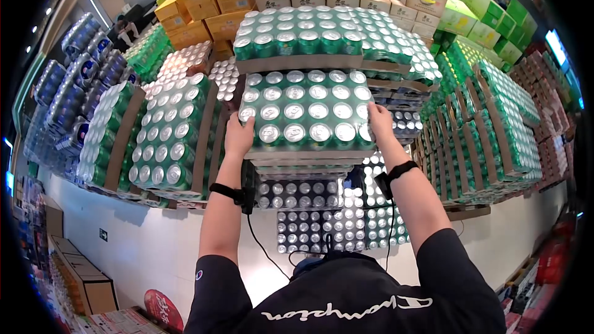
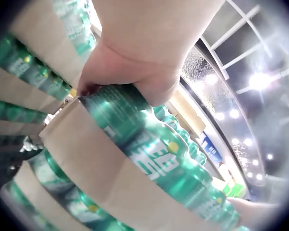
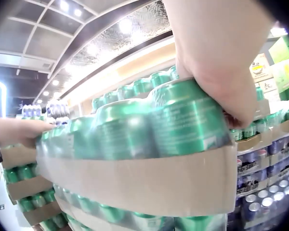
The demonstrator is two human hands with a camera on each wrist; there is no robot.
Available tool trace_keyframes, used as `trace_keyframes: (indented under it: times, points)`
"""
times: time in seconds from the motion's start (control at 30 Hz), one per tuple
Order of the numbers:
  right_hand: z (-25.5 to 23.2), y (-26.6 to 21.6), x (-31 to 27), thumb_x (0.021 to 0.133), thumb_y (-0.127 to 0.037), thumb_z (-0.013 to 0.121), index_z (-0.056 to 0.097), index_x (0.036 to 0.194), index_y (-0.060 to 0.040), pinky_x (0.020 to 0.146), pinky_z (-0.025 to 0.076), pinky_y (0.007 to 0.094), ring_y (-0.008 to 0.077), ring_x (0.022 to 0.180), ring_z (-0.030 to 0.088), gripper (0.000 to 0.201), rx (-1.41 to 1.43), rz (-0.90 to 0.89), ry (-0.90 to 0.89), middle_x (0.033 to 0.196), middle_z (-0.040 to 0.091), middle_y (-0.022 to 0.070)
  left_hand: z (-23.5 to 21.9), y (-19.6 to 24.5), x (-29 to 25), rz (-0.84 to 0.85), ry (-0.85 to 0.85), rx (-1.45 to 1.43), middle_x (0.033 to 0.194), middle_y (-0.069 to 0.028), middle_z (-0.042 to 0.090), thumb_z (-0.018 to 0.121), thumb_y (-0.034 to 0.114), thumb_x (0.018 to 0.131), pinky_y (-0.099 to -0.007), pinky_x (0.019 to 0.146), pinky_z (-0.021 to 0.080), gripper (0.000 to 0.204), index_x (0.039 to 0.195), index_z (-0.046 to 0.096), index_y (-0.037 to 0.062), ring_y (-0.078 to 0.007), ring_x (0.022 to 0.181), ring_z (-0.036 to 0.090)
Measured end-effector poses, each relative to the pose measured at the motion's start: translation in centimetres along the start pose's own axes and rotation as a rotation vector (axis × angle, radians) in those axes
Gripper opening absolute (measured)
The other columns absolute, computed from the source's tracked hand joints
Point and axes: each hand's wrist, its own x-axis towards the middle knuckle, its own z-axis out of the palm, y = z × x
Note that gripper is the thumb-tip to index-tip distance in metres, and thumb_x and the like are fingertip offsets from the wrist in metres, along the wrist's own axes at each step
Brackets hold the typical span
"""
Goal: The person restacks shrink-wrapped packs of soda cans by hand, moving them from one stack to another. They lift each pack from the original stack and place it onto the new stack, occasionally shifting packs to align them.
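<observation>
Clearly both hands, left hand (image 1: pixel 238 138) and right hand (image 1: pixel 378 122), grip the shrink-wrapped can tray (image 1: pixel 306 114) only by its ends, so slick film could slip and tip it off the stack (image 1: pixel 309 167).

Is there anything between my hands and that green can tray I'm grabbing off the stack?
Nothing visible. The left hand and right hand already grip the tray at its two ends, fingers curled against the cans, with no other pack between hands and tray.

head: above, looking down | wrists: close, looking up; all share the can tray (image 1: pixel 305 117) (green)
</observation>
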Motion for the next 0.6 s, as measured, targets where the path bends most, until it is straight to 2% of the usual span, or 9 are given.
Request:
trace_keyframes:
  times: [0.07,0.13,0.2,0.27,0.37,0.43,0.5,0.57,0.6]
  points:
    - [-0.8,0.8,-0.3,0.086,-0.035,0.058,0.054,0.117,0.0029,0.081,0.045,0.0333,0.022,0.1,0.057,0.049,0.126,-0.045,0.022,0.109,0.061,0.0141,0.0,-0.9,0.1,-0.019,0.0,-0.055,0.124,-0.0258,0.045,0.057,0.035,0.084,-0.0432,0.096,0.037,0.06,0.126,0.04,-0.0034,-0.0403,0.116,0.044]
    - [-4.2,-0.9,-2.9,0.086,-0.032,0.061,0.048,0.126,-0.0041,0.078,0.046,0.0287,0.0164,0.096,0.056,0.051,0.043,0.022,0.017,0.107,0.06,0.0106,-3.9,-1.2,-1.5,0.265,-0.141,0.019,0.125,-0.0249,0.045,0.059,0.031,0.084,-0.0407,0.097,0.037,0.058,0.126,0.041,-0.0044,-0.0379,0.116,0.045]
    - [-10.4,0.0,-5.1,0.088,-0.023,0.059,0.051,0.123,-0.0042,0.078,0.046,0.0265,0.014,0.091,0.057,0.04,-0.013,-0.191,-0.103,0.107,0.06,0.009,-11.6,1.9,-4.6,0.293,-0.335,0.073,0.116,-0.0199,0.056,0.06,0.023,0.085,-0.0374,0.093,0.042,0.043,0.119,0.051,-0.0016,-0.032,0.11,0.053]
    - [-16.7,-1.5,-10.7,0.088,-0.014,0.058,0.055,0.116,0.0006,0.081,0.046,0.0261,0.0138,0.095,0.058,0.032,-0.163,-0.217,-0.175,0.105,0.062,0.0084,-19.8,3.9,-6.7,0.199,-0.527,0.045,0.108,-0.0161,0.062,0.064,0.017,0.082,-0.0338,0.088,0.046,0.041,0.117,0.054,-0.001,-0.0253,0.101,0.059]
    - [-26.0,2.7,-18.9,0.086,-0.013,0.059,0.057,0.11,0.0018,0.078,0.047,0.0289,0.0161,0.087,0.06,0.028,-0.548,-0.09,-0.025,0.096,0.063,0.0109,-31.6,5.5,-7.3,0.232,-0.514,0.138,0.108,-0.0091,0.061,0.059,0.001,0.079,-0.0309,0.086,0.045,0.041,0.119,0.053,0.0014,-0.0189,0.098,0.059]
    - [-33.0,10.9,-24.5,0.081,-0.011,0.063,0.058,0.108,0.0004,0.074,0.048,0.0291,0.0182,0.081,0.06,0.03,-0.671,-0.02,0.044,0.091,0.063,0.0095,-38.5,7.9,-5.8,0.14,-0.449,0.132,0.111,-0.0098,0.059,0.057,0.005,0.081,-0.0306,0.081,0.045,0.038,0.118,0.053,0.0021,-0.0184,0.098,0.057]
    - [-34.6,6.8,-29.2,0.078,-0.009,0.065,0.059,0.108,-0.0017,0.072,0.048,0.0286,0.0168,0.081,0.06,0.031,-0.458,0.412,-0.027,0.088,0.063,0.008,-44.2,14.2,-3.0,0.176,-0.312,0.247,0.112,-0.0097,0.058,0.055,0.014,0.084,-0.0298,0.078,0.043,0.038,0.12,0.051,0.0027,-0.0183,0.098,0.056]
    - [-40.7,2.9,-27.6,0.081,-0.009,0.061,0.062,0.104,-0.0048,0.064,0.047,0.0257,0.0102,0.07,0.057,0.023,-0.81,-0.038,-0.219,0.085,0.063,0.0035,-48.8,22.3,0.4,0.235,-0.156,0.363,0.112,-0.0097,0.058,0.054,0.022,0.087,-0.0291,0.074,0.041,0.04,0.121,0.049,0.0034,-0.0181,0.098,0.055]
    - [-43.6,-2.7,-25.1,0.082,-0.008,0.058,0.064,0.098,-0.0043,0.061,0.045,0.0245,0.0106,0.069,0.054,0.018,-0.823,0.033,-0.219,0.085,0.061,0.0042,-50.0,26.4,2.4,0.272,-0.086,0.397,0.112,-0.0097,0.058,0.053,0.027,0.088,-0.0287,0.073,0.04,0.041,0.122,0.048,0.0037,-0.018,0.098,0.054]
